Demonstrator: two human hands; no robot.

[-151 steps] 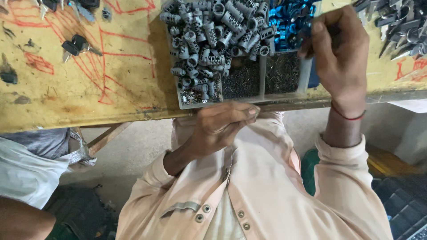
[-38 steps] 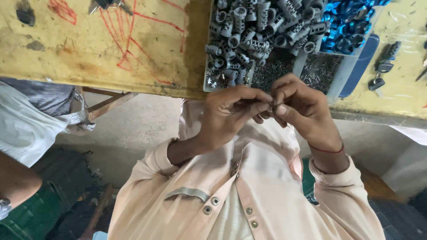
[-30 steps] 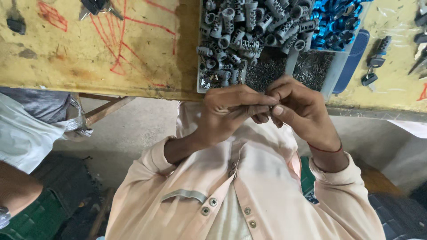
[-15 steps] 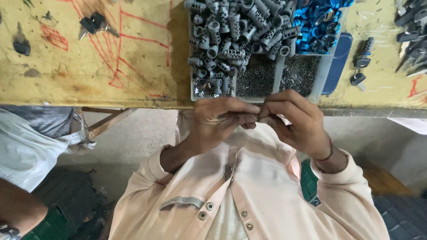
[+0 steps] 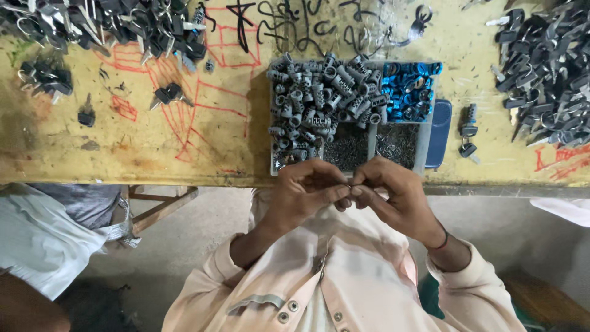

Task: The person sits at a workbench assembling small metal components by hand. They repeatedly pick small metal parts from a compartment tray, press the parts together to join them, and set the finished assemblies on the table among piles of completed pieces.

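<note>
Head view: I see left hand point(image 5: 305, 195) and right hand point(image 5: 393, 195) pinching one tiny part point(image 5: 350, 187) together, six o'clock of the tray point(image 5: 273, 161). Grey cylinders point(image 5: 313, 104) heaped; much remains, I judge.

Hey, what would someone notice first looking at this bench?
The two hands, left hand and right hand, meet fingertip to fingertip at the bench edge, pinching something too small to identify. Just beyond them sits a divided tray heaped with grey cylinders and blue rings.

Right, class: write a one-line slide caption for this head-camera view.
Left hand and right hand pinch a tiny part together beside a tray of grey cylinders.
</note>
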